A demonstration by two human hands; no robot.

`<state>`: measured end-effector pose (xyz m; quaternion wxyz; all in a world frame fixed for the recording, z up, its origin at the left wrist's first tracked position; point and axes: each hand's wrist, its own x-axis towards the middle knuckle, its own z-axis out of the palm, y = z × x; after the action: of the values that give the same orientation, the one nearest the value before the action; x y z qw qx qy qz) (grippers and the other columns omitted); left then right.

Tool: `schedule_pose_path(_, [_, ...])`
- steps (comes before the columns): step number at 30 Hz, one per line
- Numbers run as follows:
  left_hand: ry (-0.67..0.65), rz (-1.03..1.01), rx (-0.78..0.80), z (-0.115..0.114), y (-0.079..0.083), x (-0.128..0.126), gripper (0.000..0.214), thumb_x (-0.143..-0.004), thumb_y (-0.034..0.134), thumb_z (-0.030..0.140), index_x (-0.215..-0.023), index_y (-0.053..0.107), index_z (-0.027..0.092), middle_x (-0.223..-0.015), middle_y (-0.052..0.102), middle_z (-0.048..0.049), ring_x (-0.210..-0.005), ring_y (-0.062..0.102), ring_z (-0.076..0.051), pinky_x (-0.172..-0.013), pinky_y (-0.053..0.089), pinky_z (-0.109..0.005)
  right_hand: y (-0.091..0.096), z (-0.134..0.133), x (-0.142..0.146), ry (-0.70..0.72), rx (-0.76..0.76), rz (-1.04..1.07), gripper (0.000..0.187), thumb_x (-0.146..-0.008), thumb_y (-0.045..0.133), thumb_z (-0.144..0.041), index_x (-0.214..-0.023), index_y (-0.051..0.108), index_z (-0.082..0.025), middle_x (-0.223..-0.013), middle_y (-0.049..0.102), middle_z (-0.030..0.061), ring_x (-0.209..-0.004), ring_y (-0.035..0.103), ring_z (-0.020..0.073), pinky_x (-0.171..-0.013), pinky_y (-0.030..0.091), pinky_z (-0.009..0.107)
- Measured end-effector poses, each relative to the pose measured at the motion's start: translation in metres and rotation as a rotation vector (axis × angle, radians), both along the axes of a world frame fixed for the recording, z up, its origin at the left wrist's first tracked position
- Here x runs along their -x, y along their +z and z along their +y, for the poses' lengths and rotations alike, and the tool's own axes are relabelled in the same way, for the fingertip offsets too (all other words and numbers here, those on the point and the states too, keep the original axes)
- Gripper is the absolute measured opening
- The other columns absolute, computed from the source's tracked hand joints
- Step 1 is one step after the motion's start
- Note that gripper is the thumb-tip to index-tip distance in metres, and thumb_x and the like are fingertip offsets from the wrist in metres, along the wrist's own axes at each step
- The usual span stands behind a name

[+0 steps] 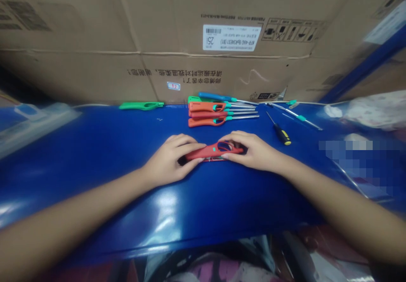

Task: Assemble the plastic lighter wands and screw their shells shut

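Note:
Between both hands, low over the blue table, is a red lighter casing with a looped trigger opening and no metal barrel showing. My left hand is closed on its left end, thumb in front and fingers behind. My right hand pinches the loop end on the right. A thin red edge with small parts shows under the casing, mostly hidden by it. Just beyond the hands lie several long-necked lighters in orange, red, green and blue, their metal barrels pointing right.
A green lighter casing lies at the back left. To the right are a black-and-yellow screwdriver and a loose metal barrel with a teal collar. A large cardboard box stands along the back edge of the blue table.

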<state>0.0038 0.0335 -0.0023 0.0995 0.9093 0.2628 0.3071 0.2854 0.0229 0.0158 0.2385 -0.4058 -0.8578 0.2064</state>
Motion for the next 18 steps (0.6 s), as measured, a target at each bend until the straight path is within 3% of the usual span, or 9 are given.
schedule_pose_path(6, [-0.004, 0.077, 0.064, -0.0006, 0.0038, -0.0011, 0.032, -0.091, 0.065, 0.028, -0.122, 0.068, 0.019, -0.109, 0.070, -0.0070, -0.100, 0.064, -0.022, -0.091, 0.047, -0.039, 0.0005, -0.0001, -0.0015, 0.097, -0.085, -0.100, 0.032, -0.091, 0.068, -0.037, -0.118, 0.067, -0.019, -0.107, 0.064, 0.0088, -0.099, 0.059, 0.0217, -0.090, 0.048, 0.037])
schedule_pose_path(18, [0.007, 0.142, 0.066, 0.0017, 0.0058, 0.0002, 0.029, -0.091, 0.065, 0.030, -0.117, 0.072, 0.020, -0.108, 0.071, -0.0071, -0.098, 0.063, -0.022, -0.088, 0.049, -0.038, -0.0005, -0.0045, 0.0007, 0.067, -0.173, -0.284, 0.036, -0.094, 0.063, -0.043, -0.120, 0.067, -0.019, -0.110, 0.065, 0.0102, -0.100, 0.060, 0.0249, -0.087, 0.047, 0.041])
